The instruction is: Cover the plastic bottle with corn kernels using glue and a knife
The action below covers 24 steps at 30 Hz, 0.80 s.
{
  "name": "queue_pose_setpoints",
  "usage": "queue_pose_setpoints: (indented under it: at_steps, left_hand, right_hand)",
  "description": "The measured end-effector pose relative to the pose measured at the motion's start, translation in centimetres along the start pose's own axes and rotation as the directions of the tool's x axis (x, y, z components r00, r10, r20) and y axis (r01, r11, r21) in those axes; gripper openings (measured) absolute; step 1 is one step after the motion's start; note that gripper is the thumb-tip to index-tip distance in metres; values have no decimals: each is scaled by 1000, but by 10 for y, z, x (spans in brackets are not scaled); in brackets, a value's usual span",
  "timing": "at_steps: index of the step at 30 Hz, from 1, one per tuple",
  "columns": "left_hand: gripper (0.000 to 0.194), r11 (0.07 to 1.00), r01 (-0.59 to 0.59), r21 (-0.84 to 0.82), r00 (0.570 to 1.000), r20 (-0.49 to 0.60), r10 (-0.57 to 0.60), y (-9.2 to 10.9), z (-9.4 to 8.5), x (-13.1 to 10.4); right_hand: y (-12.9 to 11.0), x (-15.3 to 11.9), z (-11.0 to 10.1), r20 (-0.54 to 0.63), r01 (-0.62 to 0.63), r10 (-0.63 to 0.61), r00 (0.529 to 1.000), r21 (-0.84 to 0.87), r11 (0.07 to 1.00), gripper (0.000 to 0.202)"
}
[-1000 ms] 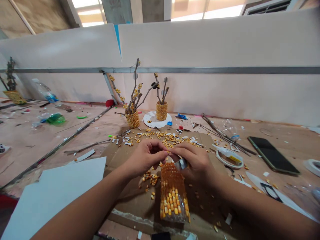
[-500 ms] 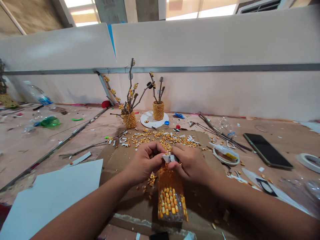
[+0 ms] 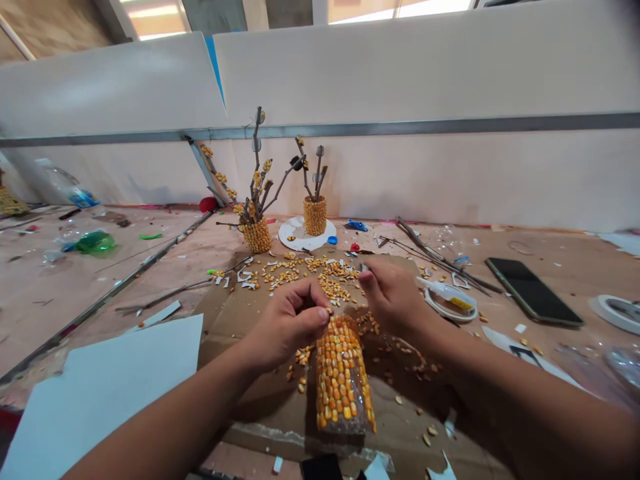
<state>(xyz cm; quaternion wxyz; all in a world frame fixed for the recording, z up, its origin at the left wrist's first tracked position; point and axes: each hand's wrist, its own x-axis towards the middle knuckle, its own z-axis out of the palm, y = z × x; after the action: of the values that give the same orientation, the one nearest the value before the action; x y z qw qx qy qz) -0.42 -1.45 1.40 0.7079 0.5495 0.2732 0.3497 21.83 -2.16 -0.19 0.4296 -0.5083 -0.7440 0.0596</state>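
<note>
A clear cylinder (image 3: 343, 380), partly covered in rows of yellow corn kernels, lies on brown cardboard in front of me. My left hand (image 3: 300, 323) pinches a small corn kernel (image 3: 329, 311) just above the cylinder's far end. To the right and a little farther off, my right hand (image 3: 393, 290) is closed on a small white piece (image 3: 363, 267), mostly hidden by the fingers. Loose corn kernels (image 3: 333, 290) are scattered beyond and between the hands. Bare clear surface shows on the cylinder's right side and near end.
Two kernel-covered pots (image 3: 257, 236) with twigs stand near the wall, one on a white disc (image 3: 295, 235). At the right lie sticks (image 3: 435, 257), tape rolls (image 3: 451, 301) and a phone (image 3: 533, 291). White paper (image 3: 115, 380) lies at the left, a green plastic piece (image 3: 95, 243) behind it.
My hands have moved apart, the right one going right and away with the white piece. More of the cylinder's kernel rows now show. The view has shifted slightly.
</note>
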Motion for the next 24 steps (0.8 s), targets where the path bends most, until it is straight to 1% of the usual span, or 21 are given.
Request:
queue_pose_setpoints:
  at_steps: [1, 3, 5, 6, 8, 9, 10, 12, 14, 15, 16, 17, 18, 20, 22, 24]
  left_hand:
    - [42, 1000, 5, 5, 1000, -20, -5, 1, 0, 1]
    - [42, 999, 18, 38, 999, -51, -16, 3, 1, 3]
    - [42, 996, 47, 77, 997, -57, -43, 5, 1, 5]
    - [42, 994, 61, 90, 997, -54, -56, 6, 2, 6]
    - [43, 991, 77, 111, 996, -56, -71, 7, 3, 6]
    - [43, 989, 80, 126, 996, -59, -73, 8, 3, 6]
    - [44, 986, 79, 149, 996, -63, -70, 8, 4, 6]
    - [44, 974, 74, 213, 996, -57, -63, 8, 4, 6]
    - [43, 957, 48, 285, 999, -37, -39, 10, 2, 6]
    - [41, 944, 30, 330, 999, -26, -23, 11, 0, 6]
    - [38, 922, 12, 387, 1000, -11, -8, 13, -2, 7]
    - [34, 891, -7, 454, 1000, 12, 1, 16, -5, 7]
    - [32, 849, -25, 528, 999, 44, 2, 18, -8, 7]
    - [36, 751, -62, 657, 990, 137, -37, 24, -16, 9]
    - [48, 685, -61, 726, 967, 213, -139, 27, -23, 11]
    - [60, 662, -15, 750, 938, 239, -249, 28, -27, 13]
  right_hand:
    - [1, 3, -3, -13, 0, 0, 1000, 32, 1000, 61]
    - [-3, 6, -10, 6, 55, -56, 998, 130, 990, 47]
    - [-11, 6, -14, 37, 168, -181, 983, 234, 958, 20]
    - [-14, 5, -15, 43, 237, -258, 965, 271, 933, 8]
    - [-18, 3, -15, 50, 366, -396, 917, 294, 883, 17]
    - [-17, 2, -14, 60, 410, -442, 895, 281, 868, 20]
    - [-16, 1, -14, 72, 441, -472, 878, 258, 860, 22]
    - [-12, 1, -14, 94, 474, -499, 862, 200, 857, 22]
    - [-10, 4, -19, 130, 460, -484, 866, 174, 871, 21]
    - [-11, 6, -23, 174, 431, -460, 871, 182, 884, 18]
    - [-12, 8, -29, 242, 389, -432, 869, 206, 898, 15]
    - [-13, 11, -35, 324, 335, -400, 857, 238, 912, 11]
    - [-15, 13, -41, 416, 275, -367, 832, 266, 924, 9]
    - [-19, 16, -54, 573, 174, -319, 755, 294, 940, 12]
    - [-22, 18, -62, 670, 115, -274, 690, 272, 955, 13]
    - [-25, 18, -66, 735, 81, -235, 636, 240, 967, 19]
